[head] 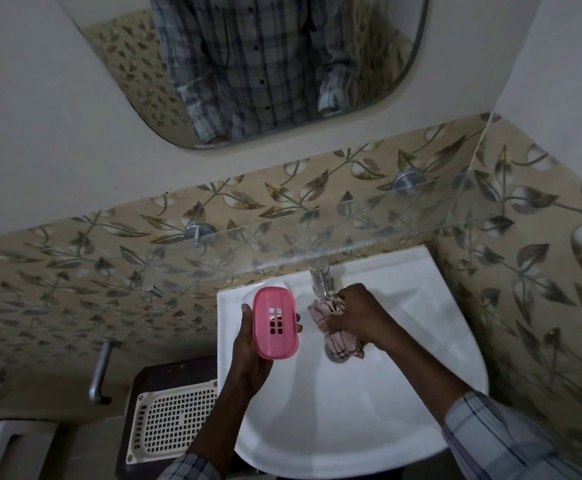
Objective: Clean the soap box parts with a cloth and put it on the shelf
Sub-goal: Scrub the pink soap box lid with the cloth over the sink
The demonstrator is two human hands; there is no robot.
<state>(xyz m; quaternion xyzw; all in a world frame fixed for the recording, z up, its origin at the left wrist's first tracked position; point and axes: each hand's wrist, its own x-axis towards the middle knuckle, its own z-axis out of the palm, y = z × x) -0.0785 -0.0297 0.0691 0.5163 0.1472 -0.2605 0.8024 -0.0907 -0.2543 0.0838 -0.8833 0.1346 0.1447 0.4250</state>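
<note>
My left hand (248, 351) holds a pink plastic soap box part (275, 322) with a small grid of drain holes, its flat face toward me, above the left side of the white sink (369, 427). To its right, my right hand (359, 315) grips a bunched pink checked cloth (340, 337) under the metal tap (320, 280), over the drain. A glass shelf (317, 237) on two metal brackets runs along the tiled wall just above the sink; nothing stands on it.
A mirror (265, 64) hangs above and reflects a checked shirt. Left of the sink, a cream perforated tray (172, 420) lies on a dark stand, with a metal pipe handle (101, 372) on the wall beside it. Leaf-patterned tiles line both walls.
</note>
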